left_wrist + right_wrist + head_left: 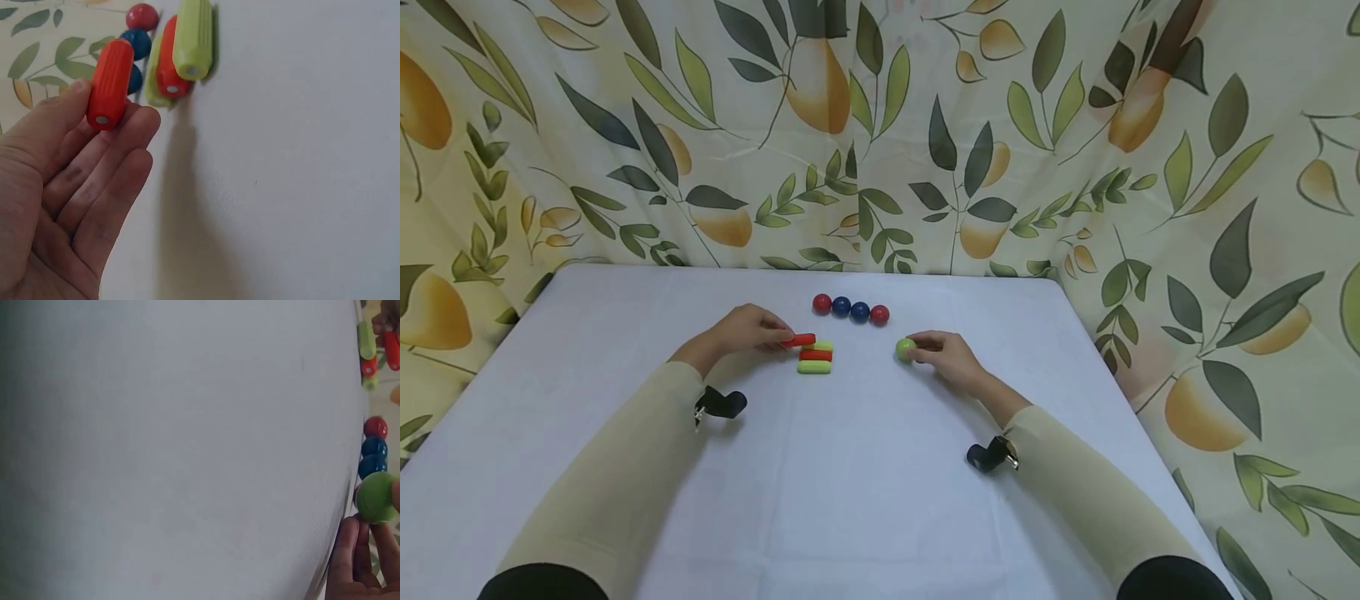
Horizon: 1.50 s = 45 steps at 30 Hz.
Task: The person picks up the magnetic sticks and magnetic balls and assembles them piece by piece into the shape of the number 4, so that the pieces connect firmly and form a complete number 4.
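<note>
My left hand (747,328) pinches a red ribbed rod (111,84) between thumb and fingertips, with a pale dot on its end. Just beside it on the table lie three more rods in a stack of rows: a yellow-green rod (814,367) nearest me, a red rod (816,356), and another yellow-green rod (823,346) partly covered by the held one in the head view. To the right, my right hand (946,358) holds a green ball (376,497) with its thumb and fingers. The held ball overlaps the far end of the ball row in the right wrist view.
Beyond the hands, a row of balls runs across the white table (880,500): a red ball (822,304), a blue ball (841,307), a second blue ball (860,312) and a red ball (879,315). A leaf-and-fruit patterned curtain (895,167) hangs behind the table.
</note>
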### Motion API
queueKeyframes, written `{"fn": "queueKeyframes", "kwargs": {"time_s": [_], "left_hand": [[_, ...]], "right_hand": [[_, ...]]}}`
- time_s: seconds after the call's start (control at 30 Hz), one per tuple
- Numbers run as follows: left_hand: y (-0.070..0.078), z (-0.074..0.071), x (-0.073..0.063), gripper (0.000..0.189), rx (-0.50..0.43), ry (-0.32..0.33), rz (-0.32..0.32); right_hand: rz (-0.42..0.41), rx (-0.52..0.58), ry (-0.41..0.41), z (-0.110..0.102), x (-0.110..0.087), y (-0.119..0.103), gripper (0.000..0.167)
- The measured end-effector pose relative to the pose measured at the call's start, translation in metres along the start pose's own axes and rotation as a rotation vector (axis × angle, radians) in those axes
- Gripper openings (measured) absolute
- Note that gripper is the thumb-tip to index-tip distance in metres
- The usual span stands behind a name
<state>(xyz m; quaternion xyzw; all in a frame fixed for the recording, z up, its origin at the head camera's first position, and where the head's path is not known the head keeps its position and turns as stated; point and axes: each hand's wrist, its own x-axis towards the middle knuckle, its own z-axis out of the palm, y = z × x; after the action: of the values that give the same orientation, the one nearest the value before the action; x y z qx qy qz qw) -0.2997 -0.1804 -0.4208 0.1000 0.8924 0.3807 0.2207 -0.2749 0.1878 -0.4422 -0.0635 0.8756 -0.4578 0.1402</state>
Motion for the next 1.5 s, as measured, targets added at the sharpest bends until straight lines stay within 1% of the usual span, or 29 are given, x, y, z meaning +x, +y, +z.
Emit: {"fn": "queueKeyframes", "kwargs": {"time_s": [0.1,0.23,0.4,0.43,0.47,0.63,0.67,0.87,1.0,1.1,1.27,1.43,1.5], "left_hand": [[0.001,0.003,-0.004,0.037,-0.044,-0.015,0.009],[0.003,0.008,-0.009,0.037,-0.09,-0.053,0.031],[0.011,0.018,-0.014,0.035,-0.13,-0.1,0.039],[0.014,0.02,-0.015,0.035,-0.135,-0.107,0.043],[0.016,0.022,-0.016,0.034,-0.14,-0.113,0.041],[0.022,0.033,-0.019,0.03,-0.136,-0.128,0.05],[0.022,0.035,-0.019,0.028,-0.136,-0.131,0.046],[0.025,0.043,-0.02,0.027,-0.131,-0.15,0.043],[0.029,0.048,-0.019,0.026,-0.108,-0.158,0.06],[0.031,0.052,-0.016,0.026,-0.081,-0.148,0.072],[0.036,0.058,-0.01,0.024,-0.052,-0.128,0.074],[0.041,0.062,-0.006,0.022,-0.018,-0.117,0.107],[0.043,0.063,-0.006,0.021,-0.011,-0.116,0.108]], "right_hand": [[-0.017,0.007,-0.005,-0.001,-0.003,0.002,0.043],[-0.029,0.017,-0.01,-0.001,-0.008,0.005,0.042],[-0.033,0.035,-0.012,-0.001,-0.016,0.008,0.043],[-0.033,0.039,-0.02,-0.001,-0.02,0.004,0.042],[-0.033,0.049,-0.024,-0.001,-0.022,0.004,0.043],[-0.035,0.057,-0.046,0.002,-0.034,0.006,0.044],[-0.035,0.066,-0.044,0.003,-0.033,0.01,0.045],[-0.034,0.096,-0.056,0.006,-0.044,0.009,0.047],[-0.039,0.104,-0.065,0.006,-0.048,0.009,0.046],[-0.038,0.107,-0.064,0.007,-0.05,0.009,0.046],[-0.042,0.11,-0.063,0.009,-0.052,0.007,0.045],[-0.065,0.127,-0.077,0.012,-0.053,0.006,0.044],[-0.074,0.137,-0.085,0.014,-0.052,0.006,0.044]]}}
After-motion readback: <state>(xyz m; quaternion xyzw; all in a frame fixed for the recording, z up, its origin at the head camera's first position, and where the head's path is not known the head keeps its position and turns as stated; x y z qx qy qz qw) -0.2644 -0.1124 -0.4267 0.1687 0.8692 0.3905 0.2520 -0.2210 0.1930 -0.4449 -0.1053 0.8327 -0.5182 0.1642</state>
